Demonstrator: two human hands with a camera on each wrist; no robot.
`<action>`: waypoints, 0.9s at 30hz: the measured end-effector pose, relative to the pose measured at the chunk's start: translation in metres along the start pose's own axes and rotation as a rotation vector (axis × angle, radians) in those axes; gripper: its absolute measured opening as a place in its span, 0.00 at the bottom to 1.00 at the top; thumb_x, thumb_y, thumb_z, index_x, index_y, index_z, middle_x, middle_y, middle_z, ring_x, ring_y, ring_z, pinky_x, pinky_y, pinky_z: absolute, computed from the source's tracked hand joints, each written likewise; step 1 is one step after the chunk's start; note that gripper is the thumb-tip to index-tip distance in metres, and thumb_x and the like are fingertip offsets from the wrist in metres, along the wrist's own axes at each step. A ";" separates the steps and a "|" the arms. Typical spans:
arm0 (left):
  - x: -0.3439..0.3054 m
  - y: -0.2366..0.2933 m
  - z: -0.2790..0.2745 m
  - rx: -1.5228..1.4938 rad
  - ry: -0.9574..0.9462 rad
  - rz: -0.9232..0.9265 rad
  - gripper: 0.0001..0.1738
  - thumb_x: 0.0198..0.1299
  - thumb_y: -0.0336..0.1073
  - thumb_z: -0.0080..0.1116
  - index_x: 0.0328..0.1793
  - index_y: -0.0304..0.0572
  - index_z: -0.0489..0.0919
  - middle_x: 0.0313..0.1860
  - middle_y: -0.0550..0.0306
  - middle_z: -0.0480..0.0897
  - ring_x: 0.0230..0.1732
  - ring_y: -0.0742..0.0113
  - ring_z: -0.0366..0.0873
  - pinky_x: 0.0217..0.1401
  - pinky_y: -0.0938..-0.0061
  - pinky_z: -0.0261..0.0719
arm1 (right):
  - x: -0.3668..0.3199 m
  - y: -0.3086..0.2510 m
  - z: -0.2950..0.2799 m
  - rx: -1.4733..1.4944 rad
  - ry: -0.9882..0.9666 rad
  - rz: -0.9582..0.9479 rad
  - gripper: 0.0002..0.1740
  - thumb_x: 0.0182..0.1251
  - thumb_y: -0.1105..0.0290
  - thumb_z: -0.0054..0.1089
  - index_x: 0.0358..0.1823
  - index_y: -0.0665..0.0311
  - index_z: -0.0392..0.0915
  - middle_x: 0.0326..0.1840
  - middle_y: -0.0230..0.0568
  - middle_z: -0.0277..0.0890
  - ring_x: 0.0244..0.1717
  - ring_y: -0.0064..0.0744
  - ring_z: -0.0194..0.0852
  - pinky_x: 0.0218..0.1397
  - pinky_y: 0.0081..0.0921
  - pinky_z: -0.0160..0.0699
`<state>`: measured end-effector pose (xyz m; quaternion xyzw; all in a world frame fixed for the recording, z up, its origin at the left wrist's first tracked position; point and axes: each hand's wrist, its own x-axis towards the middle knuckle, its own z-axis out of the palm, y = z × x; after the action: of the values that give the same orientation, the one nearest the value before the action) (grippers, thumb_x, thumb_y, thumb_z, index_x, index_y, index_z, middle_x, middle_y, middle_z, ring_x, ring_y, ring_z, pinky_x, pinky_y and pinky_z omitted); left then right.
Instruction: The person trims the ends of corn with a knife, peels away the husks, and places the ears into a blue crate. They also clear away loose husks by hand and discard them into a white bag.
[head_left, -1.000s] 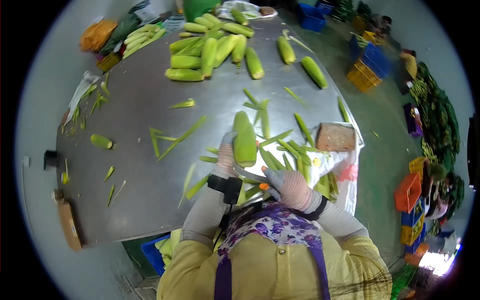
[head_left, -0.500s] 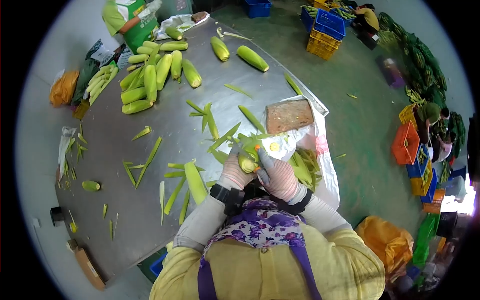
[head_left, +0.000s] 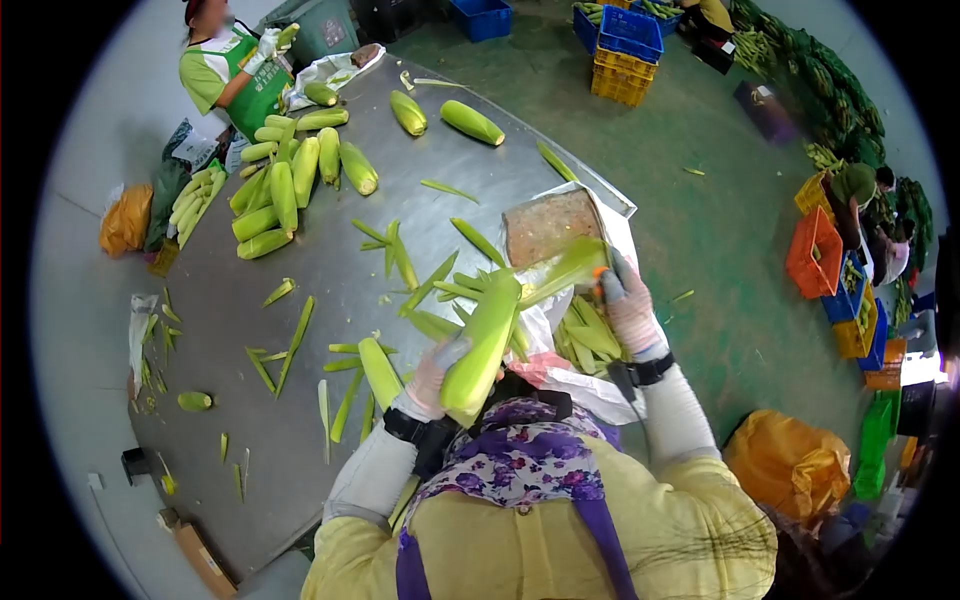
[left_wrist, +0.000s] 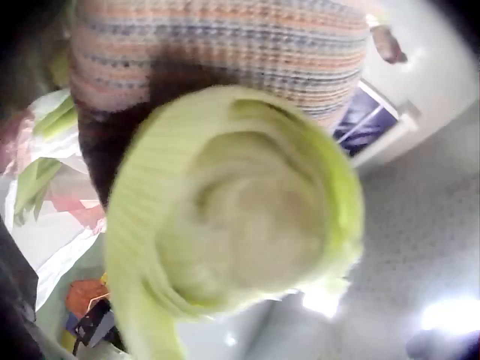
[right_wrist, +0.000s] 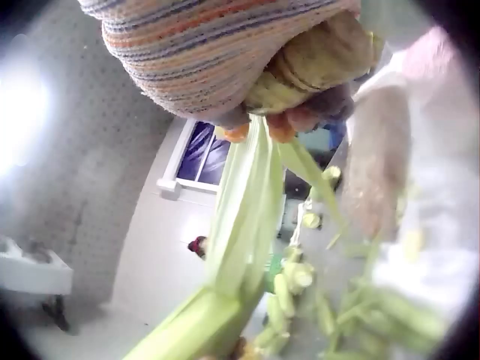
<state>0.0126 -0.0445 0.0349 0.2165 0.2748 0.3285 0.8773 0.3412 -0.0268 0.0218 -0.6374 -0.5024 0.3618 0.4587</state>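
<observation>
The ear of corn (head_left: 485, 345) is slanting in front of the flowered apron (head_left: 535, 450), looking firm and moderately heavy, probably safest held round its thick butt. The left hand (head_left: 430, 383) is gripping it there, some fingers being hidden. The right hand (head_left: 628, 312) is pinching a husk leaf (head_left: 568, 270), fingers curling tightly; that leaf is looking thin and bendy.
</observation>
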 end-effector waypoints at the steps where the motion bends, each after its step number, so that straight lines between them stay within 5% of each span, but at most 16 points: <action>1: -0.007 0.000 0.000 -0.178 -0.057 -0.081 0.40 0.68 0.53 0.61 0.77 0.32 0.64 0.59 0.37 0.79 0.43 0.51 0.87 0.43 0.64 0.90 | -0.004 0.004 -0.011 -0.029 -0.029 0.042 0.26 0.78 0.68 0.52 0.75 0.64 0.69 0.44 0.37 0.81 0.39 0.21 0.75 0.46 0.22 0.77; 3: -0.008 -0.004 -0.011 -0.487 -0.250 -0.004 0.48 0.67 0.63 0.59 0.80 0.34 0.60 0.63 0.31 0.75 0.49 0.46 0.86 0.49 0.59 0.92 | -0.017 0.021 -0.021 0.001 0.020 0.119 0.26 0.77 0.67 0.52 0.74 0.65 0.69 0.53 0.41 0.82 0.48 0.24 0.78 0.53 0.24 0.78; 4: -0.009 -0.008 -0.011 -0.559 -0.183 0.099 0.49 0.66 0.65 0.58 0.80 0.35 0.60 0.63 0.32 0.75 0.50 0.46 0.85 0.50 0.59 0.92 | -0.021 0.035 -0.028 0.014 0.032 0.156 0.26 0.77 0.65 0.52 0.73 0.66 0.70 0.60 0.42 0.81 0.55 0.24 0.77 0.59 0.24 0.76; 5: -0.008 -0.009 0.001 -0.631 -0.118 0.204 0.50 0.66 0.68 0.58 0.80 0.36 0.60 0.62 0.33 0.76 0.51 0.46 0.85 0.50 0.59 0.91 | -0.022 0.067 -0.034 0.048 0.029 0.227 0.28 0.76 0.62 0.54 0.73 0.64 0.69 0.62 0.49 0.81 0.59 0.36 0.80 0.62 0.30 0.77; 6: -0.007 -0.006 0.008 -0.573 -0.025 0.258 0.51 0.64 0.70 0.58 0.79 0.38 0.62 0.60 0.35 0.77 0.52 0.47 0.84 0.49 0.59 0.90 | -0.022 0.095 -0.038 -0.255 -0.047 0.199 0.29 0.76 0.61 0.54 0.75 0.63 0.67 0.62 0.53 0.79 0.61 0.44 0.79 0.63 0.34 0.76; 9: 0.004 -0.007 0.001 -0.574 -0.232 0.191 0.48 0.61 0.69 0.63 0.75 0.39 0.68 0.61 0.34 0.78 0.56 0.41 0.83 0.59 0.53 0.87 | -0.040 0.085 -0.028 -0.952 -0.193 0.084 0.36 0.73 0.57 0.57 0.79 0.59 0.60 0.65 0.64 0.74 0.64 0.64 0.72 0.66 0.44 0.74; 10: 0.011 -0.011 -0.006 -0.587 -0.215 0.181 0.46 0.61 0.66 0.65 0.74 0.41 0.70 0.61 0.37 0.79 0.57 0.43 0.82 0.60 0.53 0.86 | -0.044 0.063 -0.021 -0.982 -0.150 -0.023 0.38 0.72 0.59 0.59 0.80 0.59 0.57 0.63 0.62 0.77 0.61 0.55 0.79 0.62 0.41 0.76; 13: 0.020 -0.026 -0.015 -0.549 0.094 0.217 0.43 0.60 0.61 0.69 0.74 0.46 0.70 0.63 0.43 0.79 0.60 0.49 0.81 0.60 0.50 0.84 | -0.050 -0.003 -0.003 -0.149 -0.351 0.136 0.39 0.72 0.62 0.60 0.82 0.58 0.56 0.55 0.54 0.81 0.53 0.42 0.83 0.58 0.34 0.79; 15: 0.023 -0.025 -0.003 -0.519 0.082 0.211 0.43 0.58 0.51 0.72 0.77 0.45 0.67 0.69 0.47 0.76 0.68 0.48 0.75 0.74 0.45 0.71 | -0.058 -0.042 0.002 0.031 -0.592 0.122 0.40 0.72 0.65 0.59 0.83 0.60 0.54 0.45 0.44 0.82 0.46 0.32 0.80 0.52 0.28 0.79; 16: 0.025 -0.022 0.005 -0.484 0.039 0.217 0.43 0.59 0.49 0.72 0.77 0.44 0.66 0.70 0.46 0.75 0.70 0.47 0.73 0.76 0.44 0.68 | -0.061 -0.068 0.007 0.109 -0.704 0.158 0.39 0.73 0.66 0.58 0.83 0.61 0.54 0.41 0.39 0.80 0.41 0.31 0.80 0.49 0.29 0.80; 17: 0.027 -0.021 0.009 -0.450 -0.006 0.226 0.44 0.59 0.47 0.71 0.78 0.43 0.65 0.71 0.46 0.74 0.72 0.46 0.71 0.79 0.43 0.65 | -0.065 -0.061 0.015 0.081 -0.747 -0.010 0.40 0.74 0.64 0.59 0.83 0.61 0.54 0.40 0.45 0.81 0.39 0.38 0.81 0.49 0.32 0.80; 22: 0.029 -0.021 0.009 -0.461 -0.018 0.177 0.45 0.59 0.46 0.70 0.79 0.40 0.62 0.75 0.43 0.71 0.76 0.45 0.67 0.80 0.42 0.63 | -0.065 -0.086 0.031 -0.206 -0.717 -0.156 0.41 0.73 0.60 0.63 0.82 0.60 0.54 0.57 0.65 0.77 0.54 0.56 0.81 0.58 0.38 0.79; 25: 0.031 -0.026 0.005 -0.409 -0.027 0.199 0.47 0.59 0.49 0.70 0.80 0.41 0.61 0.75 0.44 0.70 0.76 0.46 0.67 0.80 0.43 0.63 | -0.065 -0.078 0.034 -0.174 -0.719 -0.192 0.41 0.73 0.60 0.64 0.82 0.60 0.55 0.64 0.66 0.74 0.60 0.57 0.79 0.62 0.39 0.77; 27: 0.029 -0.030 0.005 -0.391 -0.031 0.199 0.48 0.59 0.51 0.70 0.80 0.41 0.61 0.74 0.44 0.70 0.76 0.46 0.67 0.80 0.44 0.64 | -0.067 -0.073 0.038 -0.145 -0.711 -0.231 0.42 0.72 0.59 0.64 0.82 0.60 0.55 0.60 0.64 0.76 0.57 0.58 0.80 0.61 0.39 0.78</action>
<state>0.0477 -0.0457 0.0123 0.0733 0.1696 0.4572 0.8700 0.2684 -0.0781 0.0793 -0.4419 -0.7230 0.4698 0.2472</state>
